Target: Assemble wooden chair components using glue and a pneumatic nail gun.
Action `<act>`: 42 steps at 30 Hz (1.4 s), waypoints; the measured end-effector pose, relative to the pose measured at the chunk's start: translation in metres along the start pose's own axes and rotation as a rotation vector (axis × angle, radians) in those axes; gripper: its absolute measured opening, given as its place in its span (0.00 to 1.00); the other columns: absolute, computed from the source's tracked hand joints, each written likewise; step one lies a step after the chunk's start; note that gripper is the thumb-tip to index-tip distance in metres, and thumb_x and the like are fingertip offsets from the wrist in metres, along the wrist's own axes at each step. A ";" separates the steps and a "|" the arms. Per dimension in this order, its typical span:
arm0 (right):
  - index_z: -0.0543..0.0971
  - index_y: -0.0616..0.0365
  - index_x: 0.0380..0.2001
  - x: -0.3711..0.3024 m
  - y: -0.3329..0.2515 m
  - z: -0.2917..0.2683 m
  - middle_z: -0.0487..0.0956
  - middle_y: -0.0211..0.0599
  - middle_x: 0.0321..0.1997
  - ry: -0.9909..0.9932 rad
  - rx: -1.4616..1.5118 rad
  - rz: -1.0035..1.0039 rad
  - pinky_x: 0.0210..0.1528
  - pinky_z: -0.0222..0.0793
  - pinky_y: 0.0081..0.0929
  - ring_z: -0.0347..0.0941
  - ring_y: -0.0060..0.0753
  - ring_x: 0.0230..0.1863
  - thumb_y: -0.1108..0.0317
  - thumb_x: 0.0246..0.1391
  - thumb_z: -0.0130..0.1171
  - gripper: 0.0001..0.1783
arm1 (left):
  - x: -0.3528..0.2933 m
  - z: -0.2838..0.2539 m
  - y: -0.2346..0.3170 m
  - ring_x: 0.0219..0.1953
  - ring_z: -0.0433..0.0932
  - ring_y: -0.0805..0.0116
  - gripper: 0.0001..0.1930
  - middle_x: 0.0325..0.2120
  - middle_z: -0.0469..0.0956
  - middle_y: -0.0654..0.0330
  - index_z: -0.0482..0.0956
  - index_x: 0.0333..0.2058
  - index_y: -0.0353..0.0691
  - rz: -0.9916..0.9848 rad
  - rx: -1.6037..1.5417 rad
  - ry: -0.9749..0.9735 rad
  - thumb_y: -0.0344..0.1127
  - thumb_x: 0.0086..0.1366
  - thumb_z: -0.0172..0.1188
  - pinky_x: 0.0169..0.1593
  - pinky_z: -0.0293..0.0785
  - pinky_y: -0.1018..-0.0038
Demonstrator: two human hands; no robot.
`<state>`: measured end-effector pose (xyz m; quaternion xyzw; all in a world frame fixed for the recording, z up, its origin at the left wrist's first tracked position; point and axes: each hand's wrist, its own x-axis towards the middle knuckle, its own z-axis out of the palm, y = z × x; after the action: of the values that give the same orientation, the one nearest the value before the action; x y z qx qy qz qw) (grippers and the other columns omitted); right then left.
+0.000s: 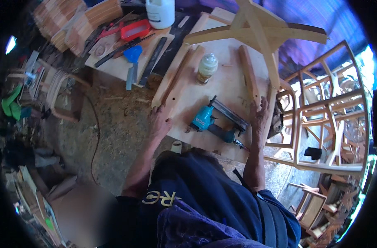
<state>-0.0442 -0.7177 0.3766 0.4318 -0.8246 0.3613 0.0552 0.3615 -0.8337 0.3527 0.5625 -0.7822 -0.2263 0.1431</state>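
Observation:
My left hand (159, 123) closes around the near end of a pale wooden rail (177, 84) with a dark round hole, at the left edge of the plywood worktop (226, 93). Opposite, my right hand (259, 115) lies with its fingers apart against the near end of another wooden rail (248, 70). A teal pneumatic stapler (205, 118) rests between my hands, nearer the right one, its hose fitting toward me. Beyond it stands a lidded clear jar (208, 68) with pale contents and a brownish bottom. A star-shaped frame of crossed wooden slats (256, 31) rises at the far side.
At the far left, a board holds a red tray (135, 29), a blue scraper (133, 53) and dark bars. Behind it are a white jug (160, 14) and stacked wooden parts (75, 25). Wooden frames (331, 111) stand right; a thin hose (98, 132) trails over the floor.

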 end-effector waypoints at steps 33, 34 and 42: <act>0.58 0.39 0.70 0.038 -0.126 0.061 0.67 0.41 0.67 -0.520 1.757 0.499 0.56 0.79 0.47 0.74 0.45 0.60 0.74 0.61 0.59 0.37 | -0.008 -0.020 0.029 0.58 0.70 0.36 0.38 0.56 0.70 0.34 0.65 0.64 0.26 -0.014 0.030 0.004 0.35 0.58 0.67 0.63 0.69 0.55; 0.55 0.37 0.72 0.042 -0.129 0.041 0.64 0.41 0.69 -0.449 1.713 0.452 0.57 0.78 0.47 0.72 0.45 0.61 0.76 0.59 0.59 0.41 | -0.008 -0.016 0.023 0.58 0.70 0.36 0.38 0.56 0.70 0.34 0.65 0.64 0.26 -0.007 0.021 0.009 0.35 0.58 0.67 0.63 0.69 0.55; 0.65 0.59 0.65 0.050 -0.068 -0.086 0.73 0.44 0.62 -0.107 1.659 0.088 0.68 0.65 0.54 0.71 0.48 0.62 0.56 0.64 0.61 0.33 | 0.006 -0.022 0.073 0.63 0.65 0.45 0.43 0.63 0.64 0.48 0.60 0.68 0.36 0.189 0.065 0.198 0.49 0.59 0.68 0.62 0.62 0.42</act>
<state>-0.0437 -0.7206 0.4974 0.3164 -0.3085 0.8324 -0.3345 0.3109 -0.8241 0.4091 0.5101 -0.8207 -0.1296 0.2222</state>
